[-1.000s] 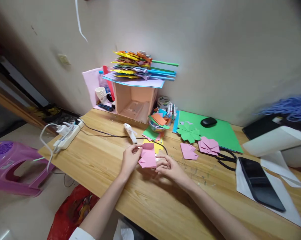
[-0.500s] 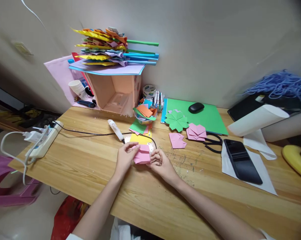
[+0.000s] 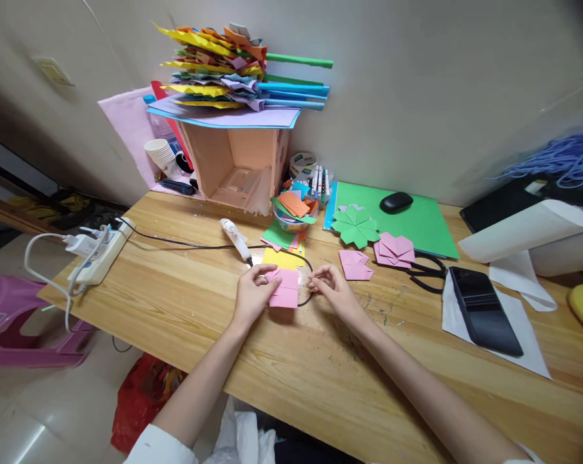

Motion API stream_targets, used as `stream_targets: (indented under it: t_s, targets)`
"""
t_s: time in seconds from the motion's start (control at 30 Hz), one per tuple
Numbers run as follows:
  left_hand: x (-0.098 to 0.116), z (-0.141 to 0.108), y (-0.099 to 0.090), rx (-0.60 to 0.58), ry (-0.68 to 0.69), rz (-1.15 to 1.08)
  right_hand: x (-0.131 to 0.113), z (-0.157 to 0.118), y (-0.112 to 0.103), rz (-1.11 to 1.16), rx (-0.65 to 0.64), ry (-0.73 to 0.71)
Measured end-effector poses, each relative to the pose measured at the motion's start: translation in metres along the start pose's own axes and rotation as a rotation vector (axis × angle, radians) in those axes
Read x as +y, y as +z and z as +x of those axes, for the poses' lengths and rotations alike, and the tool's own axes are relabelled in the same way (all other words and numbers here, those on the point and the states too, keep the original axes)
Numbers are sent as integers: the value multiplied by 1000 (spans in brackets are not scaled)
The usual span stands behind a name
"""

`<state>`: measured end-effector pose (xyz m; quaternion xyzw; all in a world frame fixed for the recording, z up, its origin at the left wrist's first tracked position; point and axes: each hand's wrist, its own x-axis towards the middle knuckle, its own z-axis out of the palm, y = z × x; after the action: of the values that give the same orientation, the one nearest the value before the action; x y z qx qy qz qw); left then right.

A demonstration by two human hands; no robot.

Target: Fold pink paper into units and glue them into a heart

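A folded piece of pink paper [image 3: 286, 290] is pinched at its left edge by my left hand [image 3: 253, 293], the thumb lying over the front. It is held just above the wooden table [image 3: 175, 296]. My right hand [image 3: 333, 290] is just right of the paper, apart from it, with bent fingers loosely apart and nothing visible in them. Beyond the hands, a white glue gun [image 3: 234, 240] lies on the table beside yellow paper [image 3: 279, 259] and green paper [image 3: 278, 236]. To the right are a folded pink piece [image 3: 356, 265], stacked pink pieces [image 3: 395, 250] and a green paper flower shape [image 3: 355, 227].
A black cord [image 3: 195, 246] runs from the power strip [image 3: 102, 254] past the hands. Scissors [image 3: 429, 274], a phone [image 3: 485, 312] and a mouse [image 3: 396, 202] lie rightward. Behind stand a bowl of paper scraps [image 3: 291, 222] and an open box [image 3: 243, 161] with paper flowers on top.
My right hand has let go of the pink paper and moved right, away from it. The paper now shows a flatter face, still in my left hand. The whole view has shifted slightly.
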<state>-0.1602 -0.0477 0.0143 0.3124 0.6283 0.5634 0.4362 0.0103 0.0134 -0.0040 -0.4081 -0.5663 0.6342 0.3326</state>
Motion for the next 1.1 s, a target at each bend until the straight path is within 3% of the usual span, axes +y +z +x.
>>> stream_targets:
  t_s: [0.07,0.2,0.33,0.87,1.1]
  targets:
    - [1,-2,1,-27,14,-11,-5,8,5,-103,-24,10]
    - [1,-4,2,-58,32,-18,-13,15,20,-299,-195,7]
    - [-1,-3,0,-62,45,-25,-17,17,27,-464,-218,-3]
    - [0,-2,-4,-41,86,-10,-19,22,33,-518,-206,-11]
    - [1,2,-7,19,101,-14,-17,22,13,-419,-233,15]
